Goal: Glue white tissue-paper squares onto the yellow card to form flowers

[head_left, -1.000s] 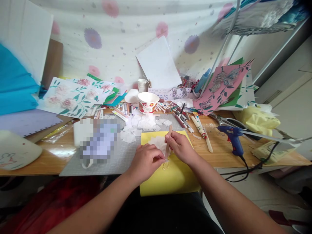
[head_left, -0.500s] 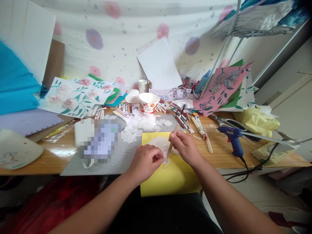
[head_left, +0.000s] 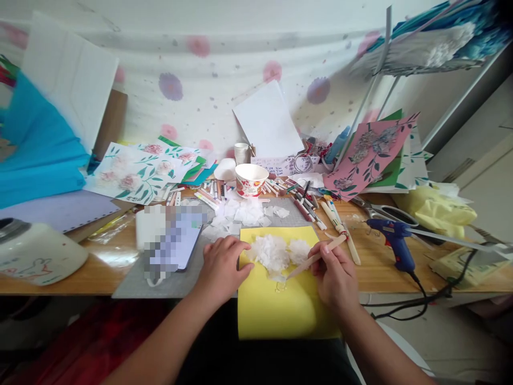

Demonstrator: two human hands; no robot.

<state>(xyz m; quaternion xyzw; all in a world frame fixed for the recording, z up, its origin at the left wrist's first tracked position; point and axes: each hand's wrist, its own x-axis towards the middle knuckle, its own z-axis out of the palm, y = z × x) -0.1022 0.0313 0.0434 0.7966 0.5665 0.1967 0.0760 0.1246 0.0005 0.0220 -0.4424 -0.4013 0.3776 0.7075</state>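
My right hand [head_left: 335, 272] is closed around a flat wooden craft stick [head_left: 310, 262], whose lower tip points at the edge of a white paper flower [head_left: 271, 252]. The flower and a smaller white paper flower [head_left: 299, 250] lie on a yellow sheet [head_left: 276, 315]. A small ring of clear glue [head_left: 280, 287] shows on the sheet just below the stick's tip. My left hand [head_left: 225, 266] rests at the sheet's left edge, thumb and fingers apart, holding nothing. Loose white paper pieces [head_left: 240, 212] are piled beyond the sheet.
A patterned paper bowl [head_left: 251, 184] stands behind the pile, among scattered markers [head_left: 306, 206]. On the right lie a blue glue gun [head_left: 393, 240] with its cord and large scissors [head_left: 385, 211]. A phone [head_left: 176, 240] is on the grey cutting mat [head_left: 132, 283] at left.
My left hand has moved left, off the flower, and its fingers have opened. The right hand has shifted right and down, tilting the stick flatter. The camera view has shifted.
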